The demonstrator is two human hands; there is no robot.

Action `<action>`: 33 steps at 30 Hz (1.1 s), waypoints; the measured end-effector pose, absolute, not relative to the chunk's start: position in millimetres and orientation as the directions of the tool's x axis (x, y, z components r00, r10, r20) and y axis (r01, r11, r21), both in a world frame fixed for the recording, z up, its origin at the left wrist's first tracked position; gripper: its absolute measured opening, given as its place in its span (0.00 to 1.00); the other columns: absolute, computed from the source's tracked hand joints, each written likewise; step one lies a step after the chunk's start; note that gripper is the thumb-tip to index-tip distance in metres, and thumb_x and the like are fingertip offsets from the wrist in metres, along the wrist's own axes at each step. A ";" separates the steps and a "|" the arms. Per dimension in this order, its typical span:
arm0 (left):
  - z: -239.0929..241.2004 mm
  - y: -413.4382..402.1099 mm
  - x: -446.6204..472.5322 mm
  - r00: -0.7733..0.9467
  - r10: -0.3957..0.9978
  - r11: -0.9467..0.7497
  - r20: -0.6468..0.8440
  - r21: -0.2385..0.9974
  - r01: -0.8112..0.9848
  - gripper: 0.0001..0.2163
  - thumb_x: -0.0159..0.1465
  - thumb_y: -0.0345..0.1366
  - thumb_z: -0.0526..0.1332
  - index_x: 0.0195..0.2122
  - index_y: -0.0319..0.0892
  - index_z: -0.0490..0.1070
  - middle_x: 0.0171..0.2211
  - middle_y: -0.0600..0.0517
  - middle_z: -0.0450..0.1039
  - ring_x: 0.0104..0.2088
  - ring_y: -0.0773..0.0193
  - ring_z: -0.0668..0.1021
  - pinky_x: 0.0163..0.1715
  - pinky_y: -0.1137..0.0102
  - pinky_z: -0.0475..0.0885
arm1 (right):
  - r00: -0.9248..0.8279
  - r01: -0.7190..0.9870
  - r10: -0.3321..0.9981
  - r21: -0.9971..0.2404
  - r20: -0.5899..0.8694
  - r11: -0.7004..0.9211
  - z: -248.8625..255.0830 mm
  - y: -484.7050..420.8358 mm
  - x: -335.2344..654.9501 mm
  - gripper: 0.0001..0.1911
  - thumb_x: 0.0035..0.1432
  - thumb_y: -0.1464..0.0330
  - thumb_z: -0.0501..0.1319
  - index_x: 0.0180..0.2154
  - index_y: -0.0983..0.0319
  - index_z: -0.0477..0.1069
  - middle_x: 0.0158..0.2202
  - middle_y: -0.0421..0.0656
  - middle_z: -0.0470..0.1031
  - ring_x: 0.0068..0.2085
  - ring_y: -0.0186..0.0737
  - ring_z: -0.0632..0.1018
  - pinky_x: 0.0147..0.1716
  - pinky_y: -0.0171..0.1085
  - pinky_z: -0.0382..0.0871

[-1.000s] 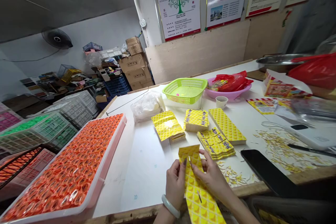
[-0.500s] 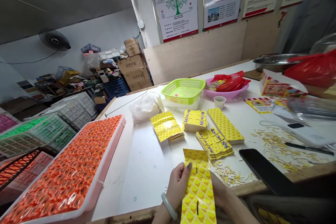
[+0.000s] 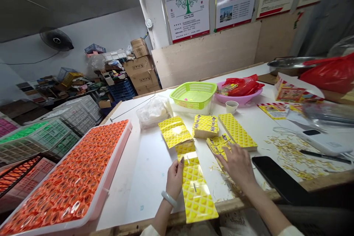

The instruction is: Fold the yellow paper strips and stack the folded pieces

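Yellow foil sachet strip (image 3: 197, 195) lying on the white table (image 3: 141, 191)

Its left edge is grasped by the left hand (image 3: 174, 179); the right hand (image 3: 238, 166) is held open, over a stack of yellow sachets (image 3: 217, 145).

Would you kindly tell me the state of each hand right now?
Left hand: closed on the edge of the yellow foil sachet strip.
Right hand: open, fingers spread at the stack of yellow sachets.

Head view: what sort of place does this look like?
Probably a small packing workshop: yellow foil sachet strips lie in stacks on the bench, a tray holds rows of orange-topped items, and cardboard cartons are piled by the far wall.
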State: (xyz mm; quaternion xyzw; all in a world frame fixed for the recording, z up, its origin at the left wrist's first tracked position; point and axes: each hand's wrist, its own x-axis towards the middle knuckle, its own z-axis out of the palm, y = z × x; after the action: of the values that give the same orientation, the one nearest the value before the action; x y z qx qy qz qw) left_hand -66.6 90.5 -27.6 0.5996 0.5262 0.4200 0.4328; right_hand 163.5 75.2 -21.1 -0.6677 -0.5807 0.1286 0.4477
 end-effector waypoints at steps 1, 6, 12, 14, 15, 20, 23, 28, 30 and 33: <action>-32.5 95.5 -68.2 0.075 0.995 -0.080 0.058 0.941 0.329 0.22 0.61 0.58 0.50 0.26 0.42 0.63 0.22 0.55 0.60 0.25 0.65 0.67 0.28 0.70 0.64 | 0.324 0.780 0.834 -0.625 0.446 0.032 -24.9 82.7 173.7 0.27 0.56 0.52 0.55 0.44 0.68 0.70 0.58 0.62 0.61 0.62 0.64 0.54 0.56 0.63 0.46; -50.4 95.7 -68.4 -0.087 0.971 -0.139 0.222 0.825 0.548 0.21 0.60 0.46 0.57 0.50 0.40 0.63 0.49 0.41 0.62 0.54 0.49 0.64 0.54 0.53 0.57 | 0.232 0.972 0.760 -0.161 0.607 -0.169 -51.3 102.3 197.5 0.32 0.59 0.55 0.51 0.52 0.78 0.63 0.62 0.67 0.51 0.65 0.64 0.43 0.57 0.65 0.40; -47.4 86.8 -69.8 0.000 0.908 -0.316 0.419 0.684 0.657 0.20 0.65 0.40 0.53 0.57 0.43 0.57 0.60 0.41 0.51 0.63 0.51 0.54 0.60 0.51 0.52 | 0.253 0.914 0.737 -0.405 0.627 0.031 -48.8 103.8 197.1 0.14 0.60 0.67 0.51 0.35 0.64 0.74 0.54 0.53 0.70 0.63 0.54 0.58 0.60 0.56 0.50; -39.8 86.0 -68.8 0.026 0.890 -0.380 0.455 0.708 0.595 0.19 0.66 0.40 0.53 0.58 0.45 0.57 0.61 0.42 0.52 0.63 0.53 0.54 0.61 0.52 0.52 | 0.307 0.886 0.705 -0.462 0.639 0.034 -38.1 102.3 198.8 0.15 0.60 0.66 0.51 0.30 0.63 0.73 0.50 0.53 0.74 0.60 0.53 0.64 0.57 0.52 0.58; -34.7 84.9 -66.9 0.035 0.884 -0.406 0.467 0.729 0.551 0.20 0.66 0.40 0.53 0.58 0.45 0.56 0.61 0.43 0.52 0.64 0.53 0.54 0.61 0.52 0.52 | 0.348 0.869 0.683 -0.494 0.642 0.022 -31.2 99.5 198.7 0.15 0.61 0.65 0.51 0.31 0.63 0.73 0.49 0.53 0.74 0.58 0.52 0.67 0.54 0.50 0.63; 1.5 68.1 -37.8 0.072 0.915 -0.404 0.398 0.897 0.179 0.30 0.64 0.43 0.56 0.64 0.48 0.45 0.66 0.45 0.45 0.65 0.53 0.52 0.60 0.58 0.57 | 0.704 0.293 0.633 -0.944 0.321 0.152 9.1 62.1 168.0 0.13 0.53 0.57 0.61 0.32 0.61 0.72 0.39 0.49 0.79 0.41 0.48 0.79 0.42 0.44 0.73; 25.9 54.0 -14.4 0.111 0.938 -0.324 0.329 0.944 -0.057 0.35 0.64 0.45 0.56 0.66 0.49 0.37 0.68 0.48 0.39 0.66 0.54 0.50 0.60 0.62 0.59 | 0.687 -0.015 0.720 -0.988 0.103 0.155 22.3 35.5 131.4 0.14 0.48 0.55 0.65 0.29 0.59 0.72 0.34 0.46 0.80 0.39 0.48 0.79 0.43 0.45 0.73; 51.9 37.0 -6.9 0.076 0.979 -0.181 0.190 0.978 -0.104 0.29 0.64 0.43 0.52 0.65 0.50 0.45 0.64 0.50 0.55 0.61 0.55 0.63 0.56 0.62 0.64 | 0.482 -0.246 0.873 -0.944 0.078 0.220 31.6 17.0 105.6 0.19 0.47 0.58 0.67 0.40 0.56 0.67 0.52 0.48 0.72 0.54 0.50 0.72 0.50 0.47 0.69; 54.9 32.7 -13.1 0.076 0.980 -0.177 0.182 0.982 -0.067 0.27 0.64 0.43 0.53 0.64 0.50 0.51 0.63 0.52 0.56 0.61 0.55 0.62 0.57 0.61 0.64 | 0.403 -0.330 0.911 -0.915 0.087 0.233 40.1 15.2 109.5 0.31 0.49 0.58 0.66 0.53 0.51 0.58 0.61 0.46 0.61 0.58 0.48 0.67 0.51 0.47 0.68; 54.1 28.1 -18.9 0.118 0.971 -0.196 0.209 0.974 -0.112 0.27 0.63 0.42 0.52 0.64 0.50 0.50 0.64 0.54 0.54 0.63 0.54 0.60 0.58 0.61 0.62 | 0.125 -0.450 0.992 -0.891 -0.002 0.055 52.5 11.4 112.0 0.39 0.54 0.57 0.61 0.63 0.47 0.45 0.64 0.43 0.55 0.58 0.47 0.67 0.50 0.48 0.70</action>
State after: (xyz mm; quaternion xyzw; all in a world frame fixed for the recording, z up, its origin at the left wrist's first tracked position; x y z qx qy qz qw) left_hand -18.9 28.1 54.1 0.5542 0.3874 0.5391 0.5021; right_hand 112.0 11.4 52.5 -0.3927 -0.3452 0.5642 0.6390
